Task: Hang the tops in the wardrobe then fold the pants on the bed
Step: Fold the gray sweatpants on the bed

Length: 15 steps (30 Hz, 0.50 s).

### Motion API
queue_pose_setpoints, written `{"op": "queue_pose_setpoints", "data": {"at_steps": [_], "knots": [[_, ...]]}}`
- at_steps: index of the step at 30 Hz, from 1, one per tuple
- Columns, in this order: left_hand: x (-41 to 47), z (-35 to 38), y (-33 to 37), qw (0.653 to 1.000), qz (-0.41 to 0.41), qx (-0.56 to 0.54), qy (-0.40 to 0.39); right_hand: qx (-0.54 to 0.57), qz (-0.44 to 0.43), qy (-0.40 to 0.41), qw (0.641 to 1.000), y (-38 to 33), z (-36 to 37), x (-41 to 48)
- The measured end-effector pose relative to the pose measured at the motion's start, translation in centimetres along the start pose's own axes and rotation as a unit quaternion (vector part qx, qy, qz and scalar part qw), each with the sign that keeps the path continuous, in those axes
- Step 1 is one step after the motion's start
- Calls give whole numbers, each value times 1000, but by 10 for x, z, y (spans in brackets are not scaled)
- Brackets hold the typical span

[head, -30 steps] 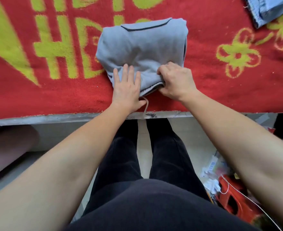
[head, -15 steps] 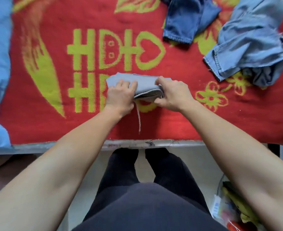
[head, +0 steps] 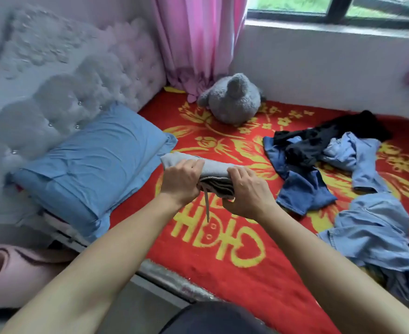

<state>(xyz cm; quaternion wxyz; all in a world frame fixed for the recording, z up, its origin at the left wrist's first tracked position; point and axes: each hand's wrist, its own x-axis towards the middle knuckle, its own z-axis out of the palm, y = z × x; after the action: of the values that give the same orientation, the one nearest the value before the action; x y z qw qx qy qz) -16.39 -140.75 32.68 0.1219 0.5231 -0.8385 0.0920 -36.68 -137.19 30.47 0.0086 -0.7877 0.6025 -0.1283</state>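
Grey folded pants [head: 214, 171] are at the centre of the frame, held over a red and yellow blanket [head: 222, 273] on the bed. The left hand [head: 180, 180] and right hand [head: 248, 192] grip the bundle's near end, fingers curled round it. A drawstring [head: 207, 206] dangles between them. A blue pillow [head: 90, 165] lies at left. Crumpled denim and black garments [head: 331, 160] lie at right, and a grey plush toy [head: 232, 100] sits at upper centre.
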Motion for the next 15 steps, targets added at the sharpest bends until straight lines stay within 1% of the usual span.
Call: {"op": "queue_pose_setpoints", "data": {"at_steps": [4, 7, 10, 12, 15], "knots": [[-68, -56, -36, 995, -71, 59, 35, 28, -112, 31, 993, -61, -10, 17], [-130, -103, -71, 985, -149, 86, 22, 44, -200, 36, 978, -126, -23, 28], [-191, -163, -103, 953, -257, 159, -18, 48, -285, 54, 956, -206, -44, 32], [-238, -203, -121, 928, -325, 179, -28, 53, -336, 68, 938, -264, -61, 27], [-320, -258, -140, 904, -385, 185, 12, 62, -393, 71, 915, -350, -89, 5]]}}
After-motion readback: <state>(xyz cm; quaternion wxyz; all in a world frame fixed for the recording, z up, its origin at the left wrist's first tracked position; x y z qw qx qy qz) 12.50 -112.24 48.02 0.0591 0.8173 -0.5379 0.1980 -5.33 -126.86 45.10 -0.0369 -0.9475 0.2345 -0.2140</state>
